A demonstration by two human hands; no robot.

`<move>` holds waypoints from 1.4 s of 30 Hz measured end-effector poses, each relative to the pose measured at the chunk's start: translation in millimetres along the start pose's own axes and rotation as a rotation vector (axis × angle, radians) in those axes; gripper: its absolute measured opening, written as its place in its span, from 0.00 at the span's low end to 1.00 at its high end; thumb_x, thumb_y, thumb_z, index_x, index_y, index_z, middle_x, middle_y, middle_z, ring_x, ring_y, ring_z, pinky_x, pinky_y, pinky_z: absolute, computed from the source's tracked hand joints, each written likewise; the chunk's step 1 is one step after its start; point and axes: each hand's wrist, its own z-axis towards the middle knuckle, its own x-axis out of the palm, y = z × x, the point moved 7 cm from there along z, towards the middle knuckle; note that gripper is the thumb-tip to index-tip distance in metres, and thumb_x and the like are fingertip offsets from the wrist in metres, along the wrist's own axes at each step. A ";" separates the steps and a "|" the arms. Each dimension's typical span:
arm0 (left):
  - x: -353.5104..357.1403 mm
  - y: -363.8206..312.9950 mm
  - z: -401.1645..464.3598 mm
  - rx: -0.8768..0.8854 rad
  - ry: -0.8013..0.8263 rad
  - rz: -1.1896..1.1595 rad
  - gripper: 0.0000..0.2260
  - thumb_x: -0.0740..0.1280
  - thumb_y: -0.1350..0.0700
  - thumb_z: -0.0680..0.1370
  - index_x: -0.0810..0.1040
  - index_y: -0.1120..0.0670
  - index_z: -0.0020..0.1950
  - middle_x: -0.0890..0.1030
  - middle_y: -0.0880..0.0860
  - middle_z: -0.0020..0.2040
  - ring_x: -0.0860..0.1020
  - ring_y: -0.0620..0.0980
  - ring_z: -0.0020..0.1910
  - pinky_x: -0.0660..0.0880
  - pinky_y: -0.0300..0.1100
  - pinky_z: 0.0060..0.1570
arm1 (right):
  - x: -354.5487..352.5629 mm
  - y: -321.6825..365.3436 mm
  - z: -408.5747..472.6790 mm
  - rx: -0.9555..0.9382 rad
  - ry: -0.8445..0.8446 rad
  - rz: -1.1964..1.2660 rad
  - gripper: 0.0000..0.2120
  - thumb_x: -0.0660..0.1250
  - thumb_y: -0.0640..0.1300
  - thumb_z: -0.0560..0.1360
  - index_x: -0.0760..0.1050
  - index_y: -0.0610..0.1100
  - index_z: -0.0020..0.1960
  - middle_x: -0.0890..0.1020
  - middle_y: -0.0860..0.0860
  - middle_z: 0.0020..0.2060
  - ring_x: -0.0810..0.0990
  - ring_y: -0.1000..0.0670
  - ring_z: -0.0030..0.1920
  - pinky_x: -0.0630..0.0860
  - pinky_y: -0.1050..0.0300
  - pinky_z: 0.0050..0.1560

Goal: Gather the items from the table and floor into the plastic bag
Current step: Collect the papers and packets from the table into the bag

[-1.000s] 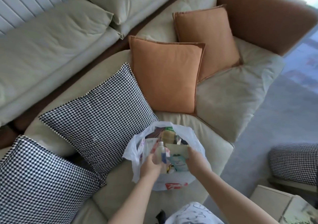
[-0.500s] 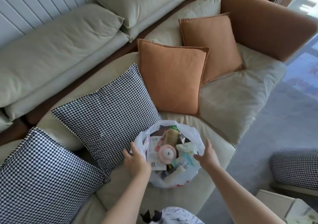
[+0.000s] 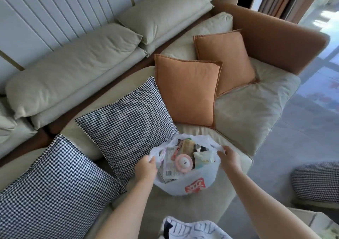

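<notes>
A white plastic bag point(image 3: 197, 179) with a red logo sits on the front edge of the beige sofa seat point(image 3: 244, 110). It holds several items: a round pink case point(image 3: 183, 162), a barcoded packet point(image 3: 169, 167), a pale green pouch point(image 3: 202, 157) and snack wrappers. My left hand point(image 3: 146, 169) pinches the bag's left rim. My right hand point(image 3: 229, 157) grips the bag's right rim. Both hands hold the mouth spread wide.
Two houndstooth cushions point(image 3: 126, 121) point(image 3: 53, 187) lie left of the bag, and two orange cushions point(image 3: 187, 90) point(image 3: 225, 59) lie behind it. A brown armrest point(image 3: 275, 38) closes the sofa's right end. Grey floor point(image 3: 302, 139) lies to the right, with a houndstooth stool point(image 3: 315, 180) there.
My hands came out of the bag, moved apart to its sides, and have now closed on the left and right rims. The pink case now shows on top.
</notes>
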 end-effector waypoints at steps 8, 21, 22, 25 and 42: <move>-16.1 11.9 -24.0 -0.006 -0.052 -0.124 0.15 0.57 0.52 0.81 0.73 0.58 0.38 0.79 0.55 0.37 0.73 0.49 0.33 0.68 0.42 0.32 | -23.0 -9.4 -26.3 -0.009 -0.090 -0.101 0.17 0.63 0.35 0.76 0.73 0.39 0.65 0.76 0.39 0.59 0.76 0.42 0.55 0.69 0.58 0.50; -40.5 -42.2 -37.7 0.349 0.002 0.168 0.17 0.64 0.58 0.77 0.72 0.57 0.66 0.76 0.56 0.60 0.76 0.53 0.56 0.74 0.43 0.49 | -29.8 -15.6 -88.5 0.028 -0.072 -0.118 0.17 0.64 0.39 0.75 0.73 0.41 0.63 0.79 0.44 0.57 0.77 0.45 0.56 0.69 0.60 0.47; -44.7 -50.8 -43.0 0.412 -0.023 0.214 0.18 0.65 0.56 0.77 0.72 0.56 0.67 0.76 0.55 0.61 0.75 0.52 0.58 0.74 0.43 0.51 | -30.4 -16.3 -96.7 0.030 -0.073 -0.120 0.16 0.64 0.40 0.75 0.74 0.41 0.63 0.79 0.44 0.57 0.77 0.45 0.57 0.69 0.60 0.48; -44.1 -70.4 -61.2 0.570 0.006 0.278 0.19 0.63 0.55 0.77 0.71 0.53 0.68 0.75 0.54 0.62 0.73 0.51 0.59 0.72 0.43 0.54 | -34.0 -21.8 -123.3 0.038 -0.100 -0.113 0.14 0.64 0.44 0.75 0.77 0.44 0.60 0.81 0.46 0.55 0.78 0.46 0.55 0.71 0.58 0.51; 119.6 -70.3 -280.8 1.061 0.682 0.704 0.16 0.60 0.43 0.78 0.78 0.51 0.57 0.81 0.50 0.56 0.77 0.51 0.58 0.73 0.41 0.56 | -89.8 -192.9 -279.0 0.293 -0.335 0.013 0.13 0.62 0.51 0.74 0.78 0.48 0.54 0.81 0.50 0.53 0.79 0.48 0.55 0.75 0.55 0.53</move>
